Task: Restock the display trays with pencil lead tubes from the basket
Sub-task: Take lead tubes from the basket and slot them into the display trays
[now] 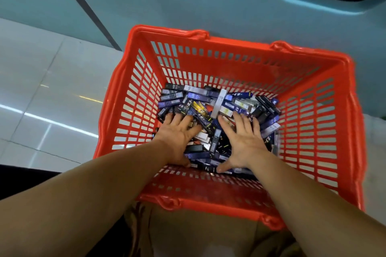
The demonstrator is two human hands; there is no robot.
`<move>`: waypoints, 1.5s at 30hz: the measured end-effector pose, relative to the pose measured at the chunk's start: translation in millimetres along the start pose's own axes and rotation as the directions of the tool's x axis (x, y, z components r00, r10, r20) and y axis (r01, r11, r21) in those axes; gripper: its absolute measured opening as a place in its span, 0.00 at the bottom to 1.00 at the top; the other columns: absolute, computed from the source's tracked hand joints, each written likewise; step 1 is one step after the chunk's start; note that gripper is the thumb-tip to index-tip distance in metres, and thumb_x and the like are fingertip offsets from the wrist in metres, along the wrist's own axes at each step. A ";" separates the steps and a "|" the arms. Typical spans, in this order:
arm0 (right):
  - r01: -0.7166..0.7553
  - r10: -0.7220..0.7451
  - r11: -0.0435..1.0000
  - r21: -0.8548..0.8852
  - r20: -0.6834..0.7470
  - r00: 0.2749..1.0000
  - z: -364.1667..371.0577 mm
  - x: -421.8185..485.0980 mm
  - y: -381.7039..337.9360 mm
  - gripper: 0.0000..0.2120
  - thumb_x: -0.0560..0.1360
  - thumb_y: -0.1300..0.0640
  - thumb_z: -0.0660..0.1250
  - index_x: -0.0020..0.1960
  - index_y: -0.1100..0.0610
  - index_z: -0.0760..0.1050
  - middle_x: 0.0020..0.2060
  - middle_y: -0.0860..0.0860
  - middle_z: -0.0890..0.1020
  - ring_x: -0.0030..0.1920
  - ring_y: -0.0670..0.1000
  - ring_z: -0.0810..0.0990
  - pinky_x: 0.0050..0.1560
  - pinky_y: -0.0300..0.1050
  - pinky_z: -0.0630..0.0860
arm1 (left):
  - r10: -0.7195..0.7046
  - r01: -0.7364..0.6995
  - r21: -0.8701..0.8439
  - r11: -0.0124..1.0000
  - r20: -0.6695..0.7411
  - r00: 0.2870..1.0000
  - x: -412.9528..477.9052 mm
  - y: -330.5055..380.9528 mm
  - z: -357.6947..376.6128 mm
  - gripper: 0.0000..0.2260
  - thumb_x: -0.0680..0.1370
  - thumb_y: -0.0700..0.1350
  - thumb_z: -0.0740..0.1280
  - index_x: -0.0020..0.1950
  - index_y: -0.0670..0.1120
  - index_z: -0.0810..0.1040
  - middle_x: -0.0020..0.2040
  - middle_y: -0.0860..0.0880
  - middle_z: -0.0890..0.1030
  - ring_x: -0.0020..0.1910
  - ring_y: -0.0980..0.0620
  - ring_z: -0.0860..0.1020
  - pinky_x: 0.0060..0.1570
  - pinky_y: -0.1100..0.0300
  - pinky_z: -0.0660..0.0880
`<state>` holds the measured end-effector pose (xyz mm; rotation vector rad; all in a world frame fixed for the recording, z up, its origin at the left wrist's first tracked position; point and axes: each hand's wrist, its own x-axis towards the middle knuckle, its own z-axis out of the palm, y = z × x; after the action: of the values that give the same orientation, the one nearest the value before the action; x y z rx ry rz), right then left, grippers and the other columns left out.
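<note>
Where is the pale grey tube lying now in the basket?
In the head view, the pale grey tube lies atop the pile of lead tubes in the red basket, near its middle, just beyond the right hand.

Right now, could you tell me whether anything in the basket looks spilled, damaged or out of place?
Nothing looks spilled or damaged. The lead tubes lie in a loose jumble at the bottom of the red basket, pointing every way; none shows outside it. The left hand and right hand rest flat on the pile.
</note>
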<state>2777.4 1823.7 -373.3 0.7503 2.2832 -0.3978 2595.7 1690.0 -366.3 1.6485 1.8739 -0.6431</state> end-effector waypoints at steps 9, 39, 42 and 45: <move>-0.067 0.130 0.970 0.232 -0.270 0.954 -14.9 11.6 17.7 0.55 0.66 0.24 0.68 0.81 0.52 0.55 0.73 0.51 0.62 0.75 0.56 0.60 0.78 0.55 0.59 | -0.062 0.053 -0.080 0.995 -0.110 0.992 11.7 -4.6 -13.4 0.38 0.75 0.66 0.70 0.79 0.53 0.58 0.71 0.46 0.66 0.71 0.42 0.65 0.72 0.43 0.63; -0.096 0.160 0.775 0.624 -0.047 0.986 -37.2 6.7 21.9 0.20 0.85 0.53 0.59 0.73 0.60 0.62 0.63 0.55 0.71 0.55 0.55 0.76 0.56 0.51 0.74 | -0.171 0.155 -0.509 0.847 0.017 0.985 29.1 -5.2 -18.0 0.19 0.78 0.40 0.70 0.67 0.49 0.70 0.60 0.47 0.77 0.58 0.45 0.77 0.59 0.48 0.77; -0.106 0.202 0.617 0.780 -0.027 0.979 -43.1 0.5 24.7 0.11 0.86 0.56 0.57 0.68 0.52 0.64 0.63 0.52 0.79 0.47 0.54 0.79 0.47 0.50 0.76 | -0.154 0.120 -0.563 0.818 -0.013 0.988 20.6 -6.6 -24.3 0.15 0.79 0.42 0.69 0.63 0.49 0.70 0.56 0.47 0.79 0.53 0.47 0.79 0.51 0.52 0.78; -0.088 0.249 0.463 0.882 -0.034 0.968 -50.6 -6.7 23.5 0.13 0.86 0.57 0.56 0.70 0.50 0.65 0.54 0.48 0.82 0.53 0.54 0.82 0.50 0.56 0.82 | -0.143 0.060 -0.658 0.751 -0.074 0.987 10.7 -5.5 -36.8 0.13 0.81 0.42 0.68 0.64 0.49 0.68 0.48 0.49 0.80 0.44 0.50 0.79 0.40 0.58 0.74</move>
<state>2769.6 1863.2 -334.2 1.5465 1.9881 -1.5459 2585.7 1722.0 -346.8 1.1354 1.9694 0.1039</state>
